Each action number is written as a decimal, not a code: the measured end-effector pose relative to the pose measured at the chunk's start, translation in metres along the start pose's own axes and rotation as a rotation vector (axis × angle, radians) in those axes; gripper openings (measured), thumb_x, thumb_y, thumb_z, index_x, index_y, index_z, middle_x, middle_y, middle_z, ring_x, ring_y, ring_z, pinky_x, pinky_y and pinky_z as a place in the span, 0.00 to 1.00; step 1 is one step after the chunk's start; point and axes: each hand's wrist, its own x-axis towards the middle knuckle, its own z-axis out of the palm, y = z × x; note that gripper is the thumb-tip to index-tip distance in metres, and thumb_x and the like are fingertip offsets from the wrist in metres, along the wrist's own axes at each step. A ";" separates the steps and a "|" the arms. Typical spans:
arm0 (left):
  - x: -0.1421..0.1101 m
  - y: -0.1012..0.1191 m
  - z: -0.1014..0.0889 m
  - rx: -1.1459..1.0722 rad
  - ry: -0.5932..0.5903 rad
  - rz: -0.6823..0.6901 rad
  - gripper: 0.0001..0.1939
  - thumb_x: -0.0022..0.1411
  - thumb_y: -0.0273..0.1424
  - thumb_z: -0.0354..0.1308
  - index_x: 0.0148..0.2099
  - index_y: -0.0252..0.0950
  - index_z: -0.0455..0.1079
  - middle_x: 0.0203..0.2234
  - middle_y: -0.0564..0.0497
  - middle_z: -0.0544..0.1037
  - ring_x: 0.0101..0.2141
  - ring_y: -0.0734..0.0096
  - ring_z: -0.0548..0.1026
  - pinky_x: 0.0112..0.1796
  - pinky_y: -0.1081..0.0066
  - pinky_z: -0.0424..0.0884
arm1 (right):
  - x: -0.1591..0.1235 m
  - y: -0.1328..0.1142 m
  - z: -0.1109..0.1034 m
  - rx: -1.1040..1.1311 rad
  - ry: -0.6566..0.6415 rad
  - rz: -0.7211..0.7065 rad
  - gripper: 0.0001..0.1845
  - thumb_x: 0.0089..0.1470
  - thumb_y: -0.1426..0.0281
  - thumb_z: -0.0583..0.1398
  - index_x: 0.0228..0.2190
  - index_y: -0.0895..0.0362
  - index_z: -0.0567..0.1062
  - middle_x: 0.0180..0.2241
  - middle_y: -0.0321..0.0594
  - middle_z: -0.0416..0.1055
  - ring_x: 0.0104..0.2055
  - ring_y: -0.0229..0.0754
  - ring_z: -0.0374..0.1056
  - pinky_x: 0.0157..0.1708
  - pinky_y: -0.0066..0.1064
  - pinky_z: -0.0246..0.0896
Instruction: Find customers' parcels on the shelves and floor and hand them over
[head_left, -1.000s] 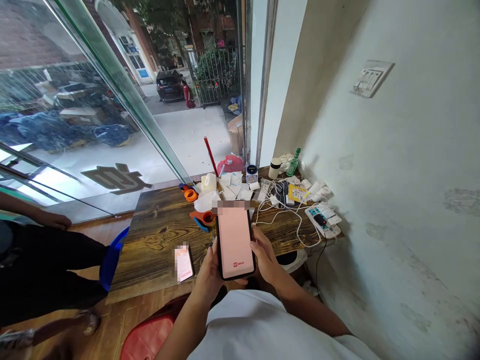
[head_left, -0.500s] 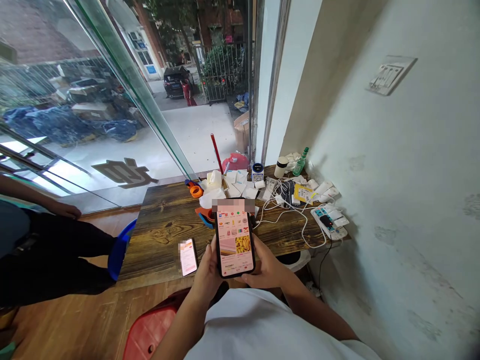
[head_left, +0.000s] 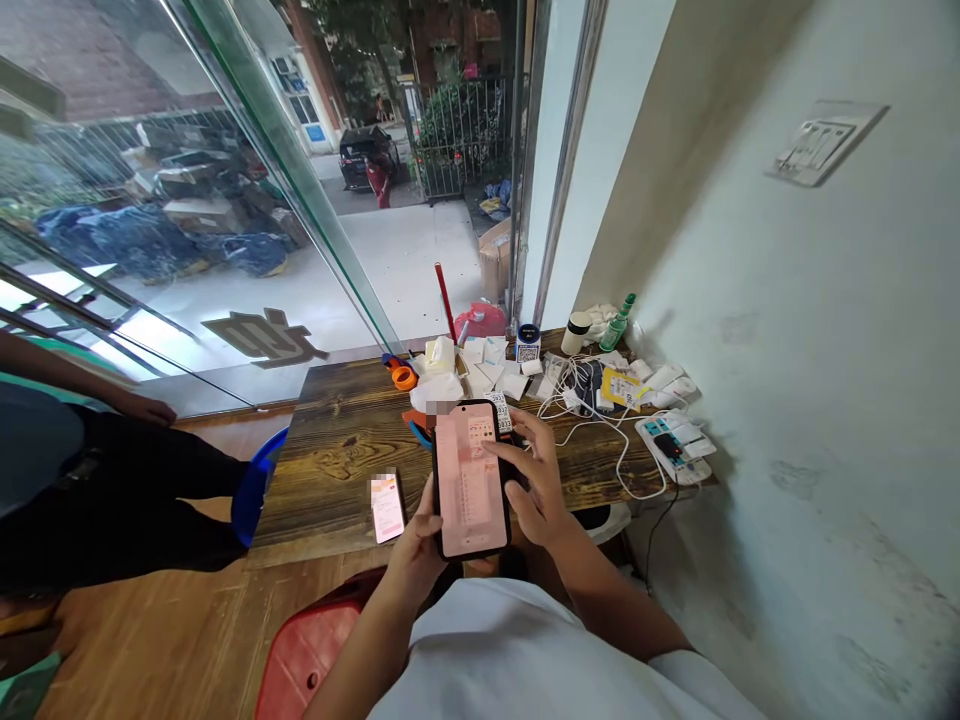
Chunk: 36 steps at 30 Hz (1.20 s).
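My left hand (head_left: 415, 548) grips a black-edged smartphone (head_left: 471, 500) from its lower left, with the thumb along the edge. The phone's lit screen is pinkish, with blurred text and small icons. Over the upper right of the screen reaches my right hand (head_left: 538, 480), its fingers spread and the index fingertip at the glass. Whether that fingertip touches the screen I cannot tell. A second smartphone (head_left: 387, 508), also lit, lies face up on the wooden table (head_left: 330, 450) to the left of my left hand.
Behind the phone are an orange tape roll (head_left: 403, 377), tissues (head_left: 439, 355) and paper slips. White cables (head_left: 621, 455), chargers and a power strip (head_left: 671, 450) sit at right by the wall. A person (head_left: 75, 470) stands at left near a blue bin (head_left: 259, 490). A red stool (head_left: 311, 650) is below.
My right hand has left the phone's right edge and moved up over its screen. The screen has changed from a page with pictures to a paler page. The view has shifted slightly.
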 end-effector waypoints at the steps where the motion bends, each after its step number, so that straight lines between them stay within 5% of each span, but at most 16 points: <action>1: -0.001 0.001 -0.001 0.011 -0.016 -0.003 0.48 0.48 0.29 0.56 0.71 0.47 0.46 0.53 0.46 0.74 0.50 0.46 0.73 0.34 0.60 0.79 | 0.003 0.000 0.002 -0.012 -0.008 0.015 0.27 0.62 0.51 0.49 0.60 0.43 0.65 0.65 0.39 0.48 0.67 0.58 0.46 0.64 0.54 0.44; 5: -0.008 0.009 0.000 0.124 0.002 -0.030 0.57 0.39 0.19 0.51 0.72 0.51 0.40 0.53 0.47 0.75 0.45 0.51 0.75 0.31 0.65 0.78 | 0.000 0.006 0.016 0.177 0.025 0.171 0.36 0.62 0.48 0.45 0.67 0.47 0.47 0.65 0.44 0.52 0.64 0.54 0.53 0.59 0.50 0.54; 13: -0.008 0.018 -0.005 0.118 0.046 -0.001 0.48 0.46 0.26 0.54 0.71 0.47 0.46 0.53 0.43 0.73 0.43 0.46 0.76 0.29 0.60 0.78 | -0.029 -0.004 0.040 0.430 -0.109 0.310 0.30 0.64 0.52 0.48 0.63 0.51 0.57 0.61 0.45 0.61 0.62 0.52 0.58 0.61 0.46 0.54; 20: -0.003 0.012 0.005 0.278 0.263 0.046 0.39 0.54 0.30 0.59 0.67 0.45 0.51 0.48 0.44 0.75 0.36 0.58 0.78 0.22 0.69 0.76 | -0.037 -0.015 0.052 0.522 -0.080 0.338 0.28 0.65 0.57 0.50 0.63 0.49 0.56 0.63 0.41 0.59 0.65 0.50 0.54 0.65 0.46 0.51; 24: -0.004 0.009 0.005 0.410 0.232 0.101 0.42 0.47 0.32 0.69 0.63 0.42 0.55 0.45 0.43 0.76 0.33 0.60 0.77 0.21 0.72 0.75 | -0.038 -0.013 0.053 0.502 -0.078 0.327 0.28 0.65 0.57 0.50 0.63 0.47 0.56 0.64 0.40 0.59 0.66 0.50 0.53 0.65 0.46 0.51; 29: -0.004 0.012 0.001 0.193 0.229 0.046 0.37 0.52 0.30 0.58 0.65 0.45 0.54 0.46 0.45 0.76 0.34 0.59 0.78 0.18 0.72 0.73 | -0.038 -0.012 0.054 0.494 -0.065 0.322 0.27 0.65 0.58 0.51 0.63 0.47 0.57 0.65 0.38 0.57 0.68 0.48 0.50 0.66 0.44 0.48; 36: -0.003 0.009 -0.003 0.365 0.195 0.099 0.48 0.47 0.28 0.68 0.67 0.45 0.50 0.45 0.43 0.77 0.33 0.58 0.78 0.20 0.72 0.75 | -0.049 -0.001 0.059 0.527 -0.028 0.396 0.27 0.65 0.61 0.52 0.63 0.44 0.57 0.65 0.36 0.56 0.67 0.46 0.51 0.65 0.42 0.51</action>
